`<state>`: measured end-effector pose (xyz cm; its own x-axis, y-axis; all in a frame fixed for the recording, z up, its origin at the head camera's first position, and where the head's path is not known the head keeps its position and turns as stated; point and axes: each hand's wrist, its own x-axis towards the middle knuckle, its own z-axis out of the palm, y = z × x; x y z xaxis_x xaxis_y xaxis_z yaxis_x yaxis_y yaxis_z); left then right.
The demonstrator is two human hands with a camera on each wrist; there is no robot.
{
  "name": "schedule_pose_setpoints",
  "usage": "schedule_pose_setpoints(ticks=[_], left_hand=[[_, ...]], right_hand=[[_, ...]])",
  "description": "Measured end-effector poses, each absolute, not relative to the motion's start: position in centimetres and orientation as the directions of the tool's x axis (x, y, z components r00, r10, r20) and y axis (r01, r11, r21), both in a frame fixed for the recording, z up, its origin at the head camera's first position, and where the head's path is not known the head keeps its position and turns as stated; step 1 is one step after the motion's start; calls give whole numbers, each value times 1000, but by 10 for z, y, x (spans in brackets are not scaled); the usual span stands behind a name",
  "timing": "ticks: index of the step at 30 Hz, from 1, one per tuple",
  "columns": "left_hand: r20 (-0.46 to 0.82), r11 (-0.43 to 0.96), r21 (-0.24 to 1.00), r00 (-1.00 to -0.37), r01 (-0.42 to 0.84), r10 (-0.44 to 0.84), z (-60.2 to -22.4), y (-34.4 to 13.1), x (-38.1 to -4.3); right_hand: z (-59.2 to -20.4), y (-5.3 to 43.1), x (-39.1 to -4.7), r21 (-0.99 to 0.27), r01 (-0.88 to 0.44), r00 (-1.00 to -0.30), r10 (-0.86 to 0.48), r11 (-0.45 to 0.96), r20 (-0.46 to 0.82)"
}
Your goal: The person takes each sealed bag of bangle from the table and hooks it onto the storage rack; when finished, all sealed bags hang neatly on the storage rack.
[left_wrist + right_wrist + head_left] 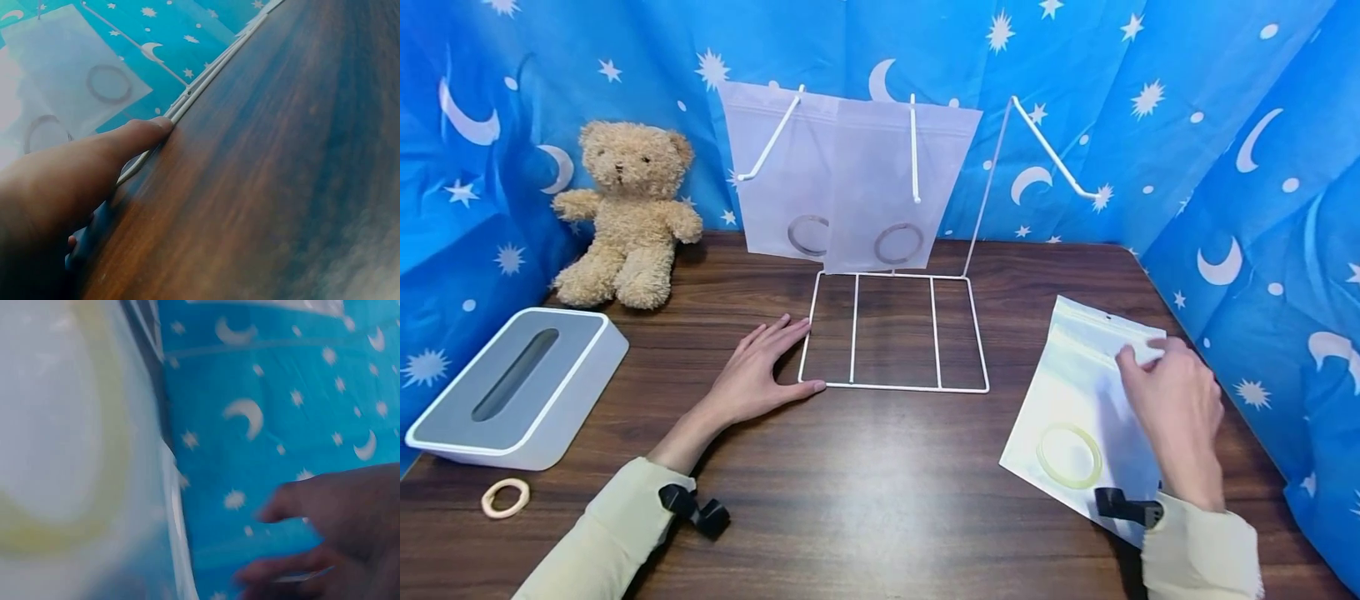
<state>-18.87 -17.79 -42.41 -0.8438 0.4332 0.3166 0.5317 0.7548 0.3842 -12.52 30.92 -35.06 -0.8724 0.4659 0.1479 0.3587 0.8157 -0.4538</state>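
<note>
A white wire display stand (895,388) with three hooks stands in mid-table. My left hand (756,375) rests at its base, fingers spread along the left side and thumb at the front left corner. The thumb (147,131) touches the wire in the left wrist view. To the right is a whitish zip bag (1037,400) with a pale yellow-green bangle (1042,457) in it. My right hand (1176,396) is over the bag's upper right edge. Its thumb (287,503) and fingers are parted in the right wrist view, beside the bag's edge.
Two frosted bags (880,150) with dark rings in them hang from the left and middle hooks; the right hook (1052,150) is bare. A teddy bear (632,183), a tissue box (576,392) and a light wooden ring (488,500) are on the left. Blue cloth (1225,183) surrounds the table.
</note>
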Motion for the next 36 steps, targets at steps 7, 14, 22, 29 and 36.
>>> schedule_pose_setpoints(ticks=[7,14,22,29,36], left_hand=[[321,755,386,-845,530,428,-424,-177,-188],[311,752,389,-845,532,436,-423,-177,-188],[314,750,390,-843,534,437,-422,-176,-188],[318,751,387,-842,535,435,-421,-176,-187],[324,748,389,-840,537,435,-421,-177,-187]], right_hand=[[-350,330,-117,-280,544,-839,510,791,-188],[-355,330,-119,-208,580,-807,520,787,-282],[-359,330,-120,-208,565,-819,513,798,-257],[-360,328,-121,-235,552,-833,521,800,-184],[-362,329,-120,-352,544,-833,541,762,-117]])
